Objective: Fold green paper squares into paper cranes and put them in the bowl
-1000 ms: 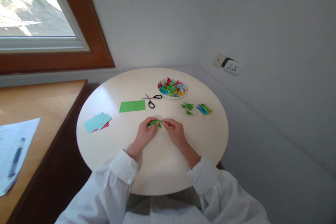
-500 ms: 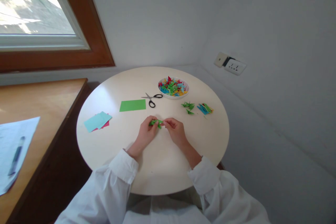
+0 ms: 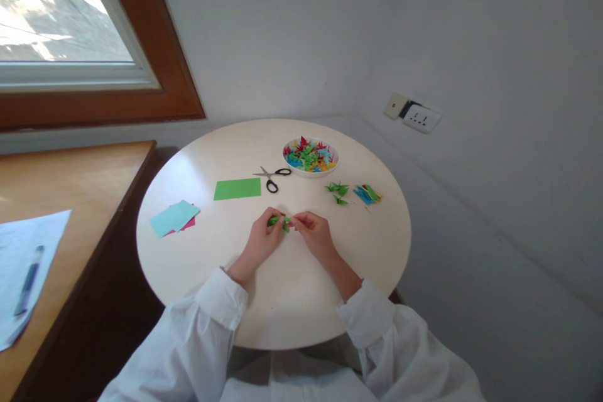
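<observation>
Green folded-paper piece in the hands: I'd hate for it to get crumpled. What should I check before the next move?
1. Left hand holding the small green folded-paper piece: ok.
2. Right hand pinching the piece's right end: ok, it appears.
3. Folds crisp and even: cannot tell; the hands partly hide them.
4. Black-handled metal scissors apart from both hands: ok.
5. Scissors closed: not ok; the blades are spread.
6. Rectangular green paper sheet lying flat: ok.
</observation>
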The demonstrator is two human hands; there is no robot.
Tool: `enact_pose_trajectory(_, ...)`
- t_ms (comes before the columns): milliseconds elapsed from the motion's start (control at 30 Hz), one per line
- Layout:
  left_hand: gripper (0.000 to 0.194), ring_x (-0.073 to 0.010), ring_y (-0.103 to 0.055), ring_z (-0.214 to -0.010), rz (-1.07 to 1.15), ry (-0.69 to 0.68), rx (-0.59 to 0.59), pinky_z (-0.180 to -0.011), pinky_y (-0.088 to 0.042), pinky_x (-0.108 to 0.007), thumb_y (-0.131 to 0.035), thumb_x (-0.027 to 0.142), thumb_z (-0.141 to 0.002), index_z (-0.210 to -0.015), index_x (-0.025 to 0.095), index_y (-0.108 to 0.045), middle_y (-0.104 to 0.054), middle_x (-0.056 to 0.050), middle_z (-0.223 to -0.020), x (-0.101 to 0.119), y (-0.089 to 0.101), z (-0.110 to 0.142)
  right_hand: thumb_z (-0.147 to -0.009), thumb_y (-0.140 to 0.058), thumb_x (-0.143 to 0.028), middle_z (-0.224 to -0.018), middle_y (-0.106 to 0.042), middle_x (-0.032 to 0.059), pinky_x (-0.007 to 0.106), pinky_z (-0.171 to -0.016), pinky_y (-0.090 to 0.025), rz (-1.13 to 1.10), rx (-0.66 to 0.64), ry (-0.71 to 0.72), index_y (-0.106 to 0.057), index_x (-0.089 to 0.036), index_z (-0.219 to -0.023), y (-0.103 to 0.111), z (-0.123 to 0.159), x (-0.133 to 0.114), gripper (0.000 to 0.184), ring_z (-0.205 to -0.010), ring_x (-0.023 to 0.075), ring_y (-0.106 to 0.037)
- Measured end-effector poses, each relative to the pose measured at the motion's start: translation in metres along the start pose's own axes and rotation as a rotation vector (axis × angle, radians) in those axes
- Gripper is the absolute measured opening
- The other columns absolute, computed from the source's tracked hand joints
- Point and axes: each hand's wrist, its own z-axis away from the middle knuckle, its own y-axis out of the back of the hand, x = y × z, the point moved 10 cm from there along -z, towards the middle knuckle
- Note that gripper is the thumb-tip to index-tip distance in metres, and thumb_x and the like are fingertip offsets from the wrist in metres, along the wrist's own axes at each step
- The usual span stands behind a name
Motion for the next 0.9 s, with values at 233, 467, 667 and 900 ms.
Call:
enact_pose_trajectory(233,0.007,-0.0141,-0.057,-0.067,-0.015,0.007,-0.005,-0.065,-0.044,-0.026,-0.048,0.024,-0.081,-0.078,0.019,-0.051,-0.061,-0.002,-0.07,0.0001,-0.0015,0.0008,-0.066,-0.063,-0.031,-0.058,-0.066,0.0011,0.028,-0.059,-0.048,0.037,0.016,0.002,-0.061,-0.018,-0.06,0.0011,0.0016,-0.0023,0.014,-0.058,0.015,-0.06)
enact_pose_trajectory(467,0.011,-0.0157,-0.059,-0.071,-0.075,0.03,0.02,-0.068,-0.045,-0.028,-0.049,0.019,-0.076,-0.081,0.018,-0.059,-0.065,-0.004,-0.077,0.0027,0.0026,0.0001,-0.064,-0.063,-0.029,-0.058,-0.066,0.001,0.026,-0.056,-0.046,0.037,0.026,-0.009,-0.061,-0.018,-0.059,0.0016,0.0032,-0.0032,0.012,-0.056,0.0139,-0.058)
enact_pose_trajectory(667,0.015,-0.0183,-0.061,-0.078,-0.084,0.054,0.001,-0.073,-0.047,-0.031,-0.049,0.021,-0.076,-0.08,0.016,-0.062,-0.067,-0.007,-0.081,0.0019,0.0015,0.0005,-0.062,-0.064,-0.028,-0.056,-0.064,-0.0001,0.026,-0.056,-0.046,0.004,0.028,-0.03,-0.06,-0.018,-0.058,0.0012,0.0033,-0.0021,0.012,-0.054,0.0132,-0.058)
enact_pose_trajectory(900,0.014,-0.0173,-0.061,-0.073,-0.08,0.053,0.012,-0.068,-0.047,-0.029,-0.05,0.022,-0.074,-0.078,0.017,-0.062,-0.067,-0.005,-0.076,0.0008,0.0017,0.0005,-0.06,-0.063,-0.027,-0.054,-0.064,-0.001,0.027,-0.055,-0.046,-0.011,0.025,-0.043,-0.057,-0.019,-0.056,0.0005,0.0028,0.0003,0.011,-0.054,0.014,-0.058)
